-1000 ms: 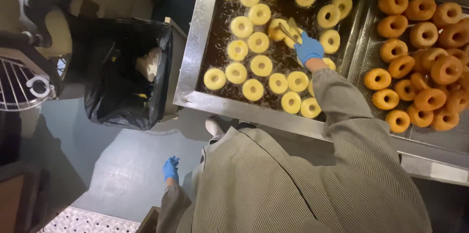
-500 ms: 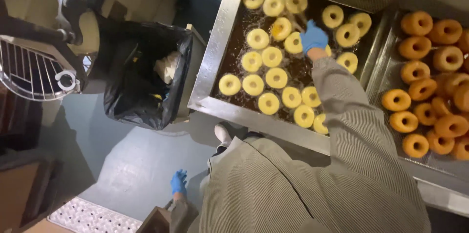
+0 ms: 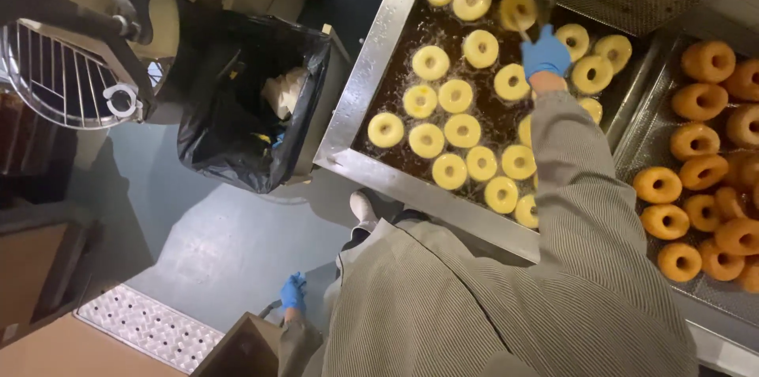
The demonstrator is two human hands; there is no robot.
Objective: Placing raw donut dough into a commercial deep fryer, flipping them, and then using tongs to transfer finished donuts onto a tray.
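Since the earlier frame the right hand (image 3: pixel 545 51) has reached farther over the fryer (image 3: pixel 371 69), toward twelve o'clock. It is closed around a thin stick (image 3: pixel 522 32) touching one of about twenty pale doughnuts (image 3: pixel 462 130) floating in oil. The left hand (image 3: pixel 293 292) hangs at seven o'clock; its grip cannot be told. Roughly fourteen browned doughnuts (image 3: pixel 662 184) drain at three o'clock.
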